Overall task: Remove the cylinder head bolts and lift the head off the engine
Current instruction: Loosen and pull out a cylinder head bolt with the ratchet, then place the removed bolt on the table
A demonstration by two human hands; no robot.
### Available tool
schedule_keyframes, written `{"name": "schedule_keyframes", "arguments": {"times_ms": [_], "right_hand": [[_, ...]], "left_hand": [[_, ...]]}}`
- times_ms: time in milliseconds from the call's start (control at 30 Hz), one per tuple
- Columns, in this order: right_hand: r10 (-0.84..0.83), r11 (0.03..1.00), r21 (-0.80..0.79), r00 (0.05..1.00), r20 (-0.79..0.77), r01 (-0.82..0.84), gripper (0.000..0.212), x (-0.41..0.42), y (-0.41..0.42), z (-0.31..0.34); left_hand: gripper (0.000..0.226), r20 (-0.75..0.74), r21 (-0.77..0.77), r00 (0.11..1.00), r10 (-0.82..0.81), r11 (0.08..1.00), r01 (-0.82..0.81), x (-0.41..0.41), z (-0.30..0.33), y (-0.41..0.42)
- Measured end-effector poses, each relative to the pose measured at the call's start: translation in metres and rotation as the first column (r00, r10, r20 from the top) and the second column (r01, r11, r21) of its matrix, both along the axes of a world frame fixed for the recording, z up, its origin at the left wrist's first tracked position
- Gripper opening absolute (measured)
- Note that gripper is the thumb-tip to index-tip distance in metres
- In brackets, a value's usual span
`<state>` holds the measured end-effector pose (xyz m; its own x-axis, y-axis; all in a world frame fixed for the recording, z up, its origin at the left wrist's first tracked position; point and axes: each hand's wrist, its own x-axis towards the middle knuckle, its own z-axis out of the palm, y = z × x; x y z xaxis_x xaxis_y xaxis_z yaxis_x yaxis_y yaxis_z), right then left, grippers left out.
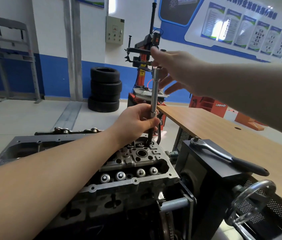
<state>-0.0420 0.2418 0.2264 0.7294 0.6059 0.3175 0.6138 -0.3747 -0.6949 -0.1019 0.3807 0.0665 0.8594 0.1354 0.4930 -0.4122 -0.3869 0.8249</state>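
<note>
While the left hand (136, 122) is wrapped round the lower end of the long extension bar (154, 94), fingers curled tight on it right where the silver shaft meets the darker socket (150, 134), the bar stands close to upright over the far corner of the cylinder head (133, 170), and the socket tip sits down on a head bolt (149, 142) there, though I can't really make out the bolt itself under it. The right hand (174, 71) is up at the top end of the bar, blurry, fingers spread and mostly straight; it's just beside or maybe brushing the top, and from my feed it doesn't look closed on anything. The head is still sitting on the engine, centre of the view under my left forearm, with four shiny round valve tops (130, 174) in a row along the near side. Off to the right the ratchet wrench (226, 157) lies on top of a dark metal box (206, 170), black grip pointing right, nobody touching it. Next to that is a wooden tabletop (223, 127), and a clear handwheel (252, 201) sits lower right. Background has a stack of tyres (104, 89) against the blue and white wall, plus a red tyre changer (143, 66) behind the bar
</note>
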Motion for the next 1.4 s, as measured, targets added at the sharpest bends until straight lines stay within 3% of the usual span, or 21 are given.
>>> {"name": "schedule_keyframes", "arguments": {"times_ms": [100,267,333,400,467,567,767,933,1067,1167,1300,1400], "right_hand": [[-0.069,0.996,0.052,0.992,-0.106,0.075,0.052,0.008,-0.01,-0.025],[-0.093,0.964,-0.261,0.987,-0.135,0.055,0.016,0.015,-0.028,-0.085],[-0.009,0.887,-0.459,0.992,-0.123,-0.049,0.027,0.015,-0.032,-0.103],[0.059,0.849,-0.513,0.988,-0.144,-0.125,0.037,0.014,-0.034,-0.124],[0.062,0.896,-0.435,0.995,-0.075,-0.088,0.041,0.018,-0.032,-0.144],[0.02,0.984,-0.174,0.999,-0.044,-0.028,0.011,0.024,-0.027,-0.163],[0.036,0.994,0.104,0.99,-0.133,-0.022,0.008,0.012,-0.021,-0.169],[0.007,0.867,0.48,0.96,-0.28,0.134,0.013,0.015,-0.046,-0.09],[0.102,0.716,0.619,0.83,-0.549,0.322,0.014,0.04,-0.11,-0.043],[-0.134,0.756,0.466,0.806,-0.577,0.46,0.02,0.067,-0.19,-0.046],[-0.494,0.847,0.072,0.831,-0.254,0.526,0.008,0.088,-0.32,-0.084],[-0.644,0.721,-0.295,0.764,0.051,0.627,0.031,0.091,-0.403,-0.136]], "left_hand": [[0.018,0.043,-0.031,0.999,-0.003,1.0,0.004,0.001,0.0,0.0],[0.022,0.124,-0.05,0.992,0.013,0.999,-0.007,0.005,0.001,-0.003],[0.022,0.138,-0.045,0.99,0.026,0.999,-0.02,0.006,0.0,-0.003],[0.021,0.153,-0.032,0.987,0.041,0.999,-0.037,0.008,0.002,-0.004],[0.019,0.175,-0.059,0.981,0.085,0.995,-0.075,0.011,0.003,-0.007],[0.014,0.2,-0.053,0.969,0.144,0.989,-0.136,0.013,0.019,-0.017],[0.014,0.252,-0.108,0.948,0.196,0.979,-0.173,0.004,0.076,-0.036],[0.003,0.27,-0.195,0.95,0.156,0.975,-0.105,-0.013,0.127,-0.067],[0.011,0.136,-0.329,0.986,0.093,0.943,-0.043,-0.015,0.125,-0.094],[0.024,0.068,-0.246,0.992,0.104,0.966,-0.085,-0.01,0.097,-0.107],[0.03,0.037,-0.012,0.999,0.031,0.999,-0.031,0.002,0.055,-0.129],[0.05,-0.021,0.191,1.0,0.015,0.982,-0.011,0.014,0.029,-0.151]]}}
